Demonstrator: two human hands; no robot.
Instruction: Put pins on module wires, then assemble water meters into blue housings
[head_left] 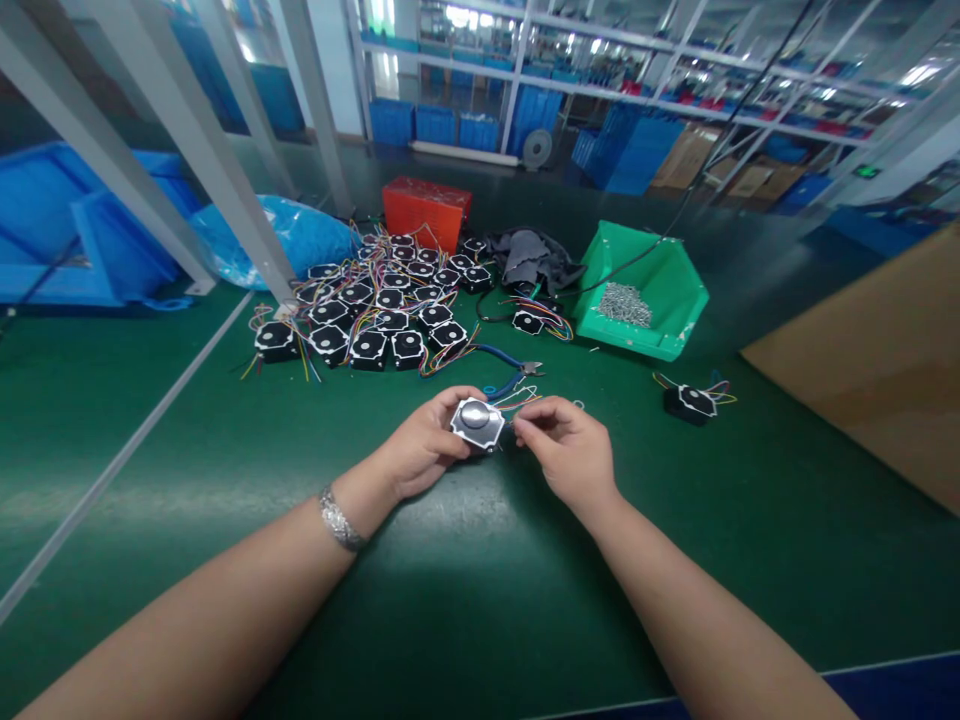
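Observation:
My left hand (426, 445) is closed round a small square motor (477, 424) with a silver face, held just above the green table (225, 450). My right hand (566, 450) pinches at the motor's right side, where its coloured wires (517, 400) come out; what the fingertips grip is too small to name. Blue-handled pliers (504, 370) lie on the table just beyond my hands.
A heap of several black motors with coloured wires (382, 310) lies beyond the pliers. A green bin holding screws (645, 295) sits to the right, an orange box (426, 210) and dark cloth (532, 260) behind. One motor (691, 402) lies apart at right. A cardboard sheet (877, 370) is far right.

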